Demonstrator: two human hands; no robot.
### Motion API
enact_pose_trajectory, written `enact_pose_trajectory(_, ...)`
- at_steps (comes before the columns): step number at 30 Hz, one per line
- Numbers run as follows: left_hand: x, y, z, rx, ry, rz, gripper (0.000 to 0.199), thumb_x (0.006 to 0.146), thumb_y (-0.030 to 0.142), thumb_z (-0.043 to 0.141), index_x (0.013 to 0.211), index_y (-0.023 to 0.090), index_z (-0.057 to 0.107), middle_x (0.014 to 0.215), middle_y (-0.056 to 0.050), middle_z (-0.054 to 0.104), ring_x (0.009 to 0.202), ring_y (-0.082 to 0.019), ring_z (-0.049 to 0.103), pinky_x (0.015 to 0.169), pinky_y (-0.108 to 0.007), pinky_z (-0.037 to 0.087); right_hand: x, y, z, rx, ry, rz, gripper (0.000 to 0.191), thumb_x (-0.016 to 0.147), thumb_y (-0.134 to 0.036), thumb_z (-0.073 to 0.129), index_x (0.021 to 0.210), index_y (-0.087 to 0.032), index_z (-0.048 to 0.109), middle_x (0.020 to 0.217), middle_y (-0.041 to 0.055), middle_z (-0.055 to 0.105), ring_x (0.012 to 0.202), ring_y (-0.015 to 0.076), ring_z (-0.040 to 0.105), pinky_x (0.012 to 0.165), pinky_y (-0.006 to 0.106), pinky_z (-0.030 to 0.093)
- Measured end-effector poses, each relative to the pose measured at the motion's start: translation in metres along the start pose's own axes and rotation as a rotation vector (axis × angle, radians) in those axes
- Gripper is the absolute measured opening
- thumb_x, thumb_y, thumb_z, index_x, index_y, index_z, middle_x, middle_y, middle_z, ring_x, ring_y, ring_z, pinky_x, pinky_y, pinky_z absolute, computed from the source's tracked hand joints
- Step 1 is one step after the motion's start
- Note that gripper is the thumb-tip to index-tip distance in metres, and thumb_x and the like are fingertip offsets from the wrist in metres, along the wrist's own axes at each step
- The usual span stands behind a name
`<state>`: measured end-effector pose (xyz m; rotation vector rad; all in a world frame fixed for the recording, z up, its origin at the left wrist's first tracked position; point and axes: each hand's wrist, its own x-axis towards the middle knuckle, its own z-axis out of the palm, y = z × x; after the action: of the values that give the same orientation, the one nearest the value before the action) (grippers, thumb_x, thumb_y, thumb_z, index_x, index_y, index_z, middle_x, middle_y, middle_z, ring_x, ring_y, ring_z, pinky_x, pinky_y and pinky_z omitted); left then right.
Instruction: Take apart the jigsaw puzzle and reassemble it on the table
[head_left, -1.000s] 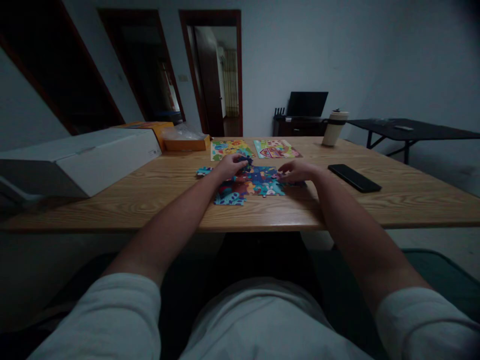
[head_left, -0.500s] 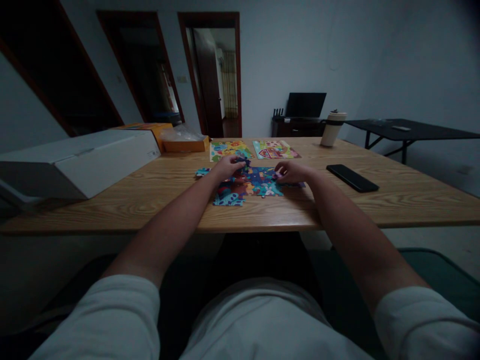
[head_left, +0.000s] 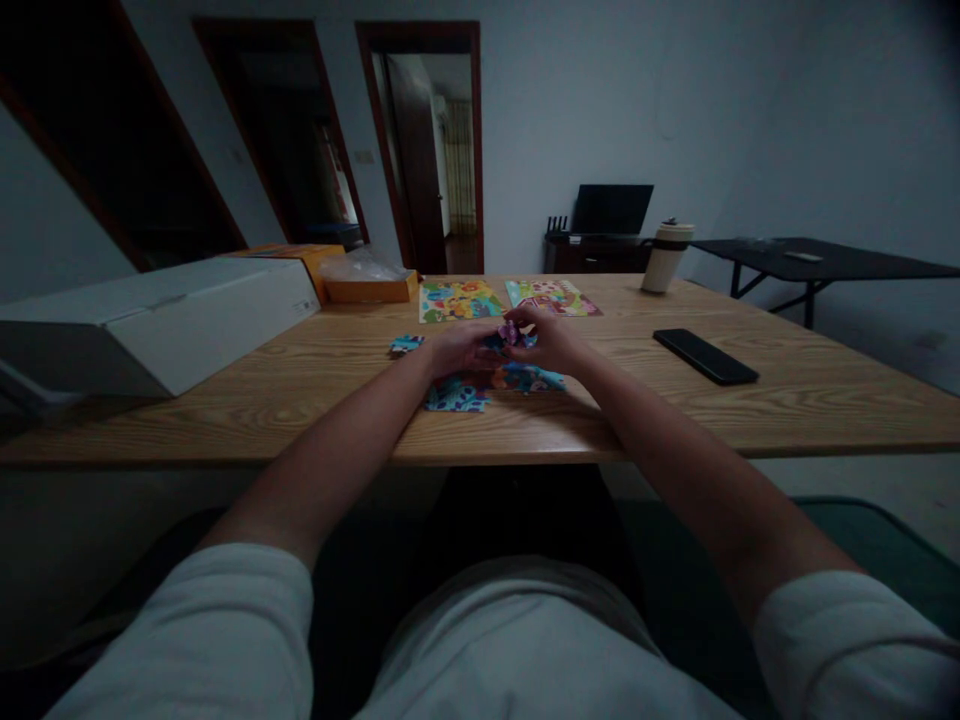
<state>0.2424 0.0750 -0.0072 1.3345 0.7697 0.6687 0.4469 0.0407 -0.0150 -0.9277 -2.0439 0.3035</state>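
hands meet over the far middle of the part-built jigsaw puzzle on the counter. right hand has moved left from the puzzle's right edge since a second ago and now pinches a purple puzzle piece, raised. left hand rests half-closed against it; its own grasp cannot be told. phone lies right.

table: wood | on it: puzzle, phone, cup, white box
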Motion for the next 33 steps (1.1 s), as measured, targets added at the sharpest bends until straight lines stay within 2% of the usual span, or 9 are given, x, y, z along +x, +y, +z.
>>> enact_pose_trajectory(5, 0.002, -0.002, 0.000, -0.026, -0.014, 0.003, 0.028, 0.094, 0.042, 0.060, 0.102, 0.017, 0.069, 0.091, -0.011, 0.073, 0.073, -0.020, 0.070, 0.071, -0.036, 0.059, 0.000, 0.004, 0.006, -0.057, -0.014, -0.031, 0.046, 0.076, -0.028, 0.074, 0.122, -0.023, 0.065, 0.113, 0.0075, 0.071, 0.102, 0.0243, 0.066, 0.093, 0.039, 0.051)
enact_pose_trajectory(8, 0.004, -0.005, 0.000, 0.069, 0.067, 0.070, 0.019, 0.084, 0.028, 0.069, 0.101, 0.018, 0.068, 0.089, -0.007, 0.071, 0.067, -0.016, 0.066, 0.067, -0.031, 0.057, 0.000, 0.002, 0.009, -0.070, -0.007, -0.038, 0.053, 0.076, -0.033, 0.078, 0.126, -0.024, 0.064, 0.119, 0.0090, 0.070, 0.108, 0.0261, 0.065, 0.096, 0.041, 0.050)
enact_pose_trajectory(11, 0.005, -0.003, -0.001, 0.093, 0.126, 0.122, 0.026, 0.078, 0.021, 0.068, 0.103, 0.018, 0.066, 0.090, -0.005, 0.070, 0.068, -0.015, 0.065, 0.061, -0.029, 0.055, -0.001, 0.001, 0.008, -0.066, 0.018, -0.051, 0.066, 0.076, -0.037, 0.080, 0.137, -0.023, 0.059, 0.129, 0.0111, 0.066, 0.112, 0.0262, 0.063, 0.097, 0.041, 0.050)
enact_pose_trajectory(13, 0.005, 0.000, -0.002, 0.063, 0.154, 0.159, 0.030, 0.077, 0.020, 0.064, 0.107, 0.019, 0.064, 0.093, -0.004, 0.068, 0.071, -0.016, 0.065, 0.060, -0.028, 0.055, -0.002, 0.002, 0.006, -0.061, 0.025, -0.011, 0.069, 0.077, -0.034, 0.078, 0.141, -0.022, 0.055, 0.130, 0.0117, 0.065, 0.108, 0.0251, 0.065, 0.093, 0.039, 0.052)
enact_pose_trajectory(15, 0.005, 0.002, -0.003, 0.060, 0.206, 0.192, 0.032, 0.075, 0.018, 0.061, 0.107, 0.020, 0.063, 0.093, -0.004, 0.066, 0.072, -0.016, 0.064, 0.057, -0.026, 0.053, -0.002, 0.004, 0.004, -0.063, 0.012, 0.056, 0.061, 0.080, -0.033, 0.075, 0.138, -0.022, 0.059, 0.124, 0.0105, 0.069, 0.101, 0.0235, 0.067, 0.089, 0.037, 0.054)
enact_pose_trajectory(18, 0.006, 0.003, -0.004, 0.110, 0.267, 0.226, 0.034, 0.074, 0.018, 0.057, 0.108, 0.020, 0.062, 0.091, -0.003, 0.065, 0.072, -0.015, 0.062, 0.052, -0.022, 0.047, 0.000, 0.002, 0.005, -0.084, -0.028, 0.098, 0.033, 0.089, -0.035, 0.067, 0.120, -0.024, 0.071, 0.108, 0.0065, 0.075, 0.091, 0.0217, 0.069, 0.084, 0.035, 0.054)
enact_pose_trajectory(21, 0.007, 0.000, -0.003, 0.143, 0.252, 0.251, 0.034, 0.076, 0.020, 0.055, 0.109, 0.021, 0.061, 0.088, -0.003, 0.063, 0.071, -0.015, 0.060, 0.052, -0.022, 0.045, 0.001, -0.005, 0.008, -0.104, -0.061, 0.066, 0.024, 0.092, -0.034, 0.064, 0.113, -0.026, 0.073, 0.102, 0.0038, 0.076, 0.089, 0.0210, 0.069, 0.083, 0.034, 0.054)
enact_pose_trajectory(29, 0.004, -0.003, -0.005, 0.226, 0.193, 0.247, 0.042, 0.080, 0.020, 0.059, 0.121, 0.022, 0.053, 0.081, 0.000, 0.060, 0.058, -0.012, 0.055, 0.050, -0.022, 0.042, -0.001, -0.016, 0.013, -0.130, -0.012, 0.060, 0.029, 0.088, -0.031, 0.069, 0.115, -0.021, 0.071, 0.108, 0.0081, 0.075, 0.086, 0.0212, 0.068, 0.080, 0.035, 0.055)
enact_pose_trajectory(33, 0.004, -0.004, -0.006, 0.257, 0.195, 0.263, 0.051, 0.079, 0.020, 0.065, 0.128, 0.022, 0.048, 0.078, 0.000, 0.061, 0.057, -0.012, 0.057, 0.053, -0.023, 0.045, -0.002, -0.010, 0.016, -0.089, 0.017, 0.071, 0.045, 0.083, -0.030, 0.074, 0.126, -0.017, 0.066, 0.110, 0.0114, 0.073, 0.086, 0.0225, 0.069, 0.079, 0.036, 0.056)
